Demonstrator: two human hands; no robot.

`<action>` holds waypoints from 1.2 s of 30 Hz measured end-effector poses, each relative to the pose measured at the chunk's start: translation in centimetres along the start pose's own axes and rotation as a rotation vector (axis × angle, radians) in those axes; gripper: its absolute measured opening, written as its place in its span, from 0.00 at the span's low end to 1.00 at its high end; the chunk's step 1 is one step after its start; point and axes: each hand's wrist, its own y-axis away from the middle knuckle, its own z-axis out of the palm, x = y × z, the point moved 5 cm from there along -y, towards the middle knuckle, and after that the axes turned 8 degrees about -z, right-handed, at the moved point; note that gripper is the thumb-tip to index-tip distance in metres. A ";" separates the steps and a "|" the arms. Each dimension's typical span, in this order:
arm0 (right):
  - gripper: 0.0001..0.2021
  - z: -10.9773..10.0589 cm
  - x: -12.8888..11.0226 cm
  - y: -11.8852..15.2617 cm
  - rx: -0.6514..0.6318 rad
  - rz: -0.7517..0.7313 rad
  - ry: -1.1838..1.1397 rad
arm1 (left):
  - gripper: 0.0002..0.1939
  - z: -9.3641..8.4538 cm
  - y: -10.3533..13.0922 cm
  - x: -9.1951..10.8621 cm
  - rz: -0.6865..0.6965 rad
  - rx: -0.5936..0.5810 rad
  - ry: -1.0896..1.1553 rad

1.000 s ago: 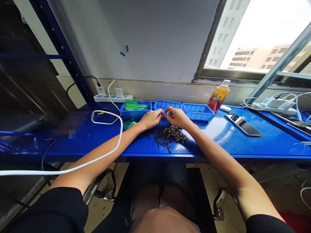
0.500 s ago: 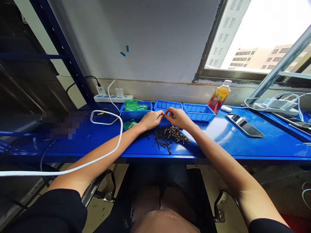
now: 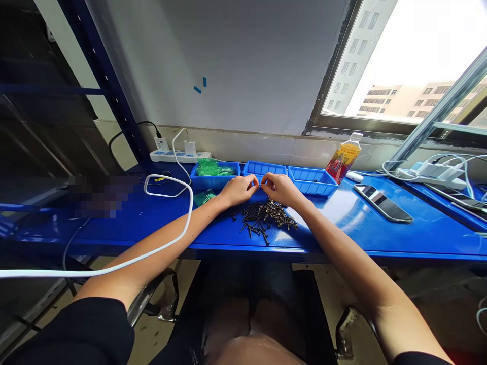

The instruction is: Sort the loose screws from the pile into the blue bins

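My left hand [image 3: 240, 190] and my right hand [image 3: 279, 187] meet fingertip to fingertip above the blue table, in front of the middle blue bin [image 3: 264, 168]. The fingers of both are pinched; a tiny dark thing between them is too small to name. Just below lies a pile of dark screws [image 3: 254, 217] mixed with shorter brass-toned screws [image 3: 280, 215]. The left blue bin [image 3: 213, 182] holds green plastic bags [image 3: 209, 168]. A green packet [image 3: 204, 197] lies beside my left wrist. The right blue bin [image 3: 312, 186] has a small dark item inside.
A drink bottle [image 3: 343, 158] stands right of the bins, near a phone [image 3: 382, 203] lying on the table [image 3: 418, 235]. A white cable [image 3: 167, 245] loops over my left forearm. A power strip [image 3: 178, 155] sits at the back left.
The view has shifted slightly, so the table and bins appear a little lower. Both hands stay together, with the fingertips slightly repositioned.
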 end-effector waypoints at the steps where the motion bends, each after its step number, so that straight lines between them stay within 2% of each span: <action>1: 0.04 0.0 0.0 0.0 -0.006 0.000 -0.002 | 0.10 0.0 0.0 0.0 0.003 -0.002 -0.006; 7: 0.08 0.2 -0.1 0.0 -0.031 -0.029 -0.012 | 0.12 0.2 0.1 -0.1 -0.006 -0.008 -0.034; 14: 0.05 0.2 -0.1 0.0 -0.046 0.004 0.012 | 0.12 0.3 0.1 0.0 0.009 -0.025 -0.008; 28: 0.07 0.4 0.1 0.0 -0.037 -0.023 -0.003 | 0.15 0.2 0.1 -0.1 0.032 -0.027 -0.038; 36: 0.04 0.5 0.4 0.0 -0.030 -0.023 0.020 | 0.13 0.1 0.1 0.0 -0.018 -0.011 0.005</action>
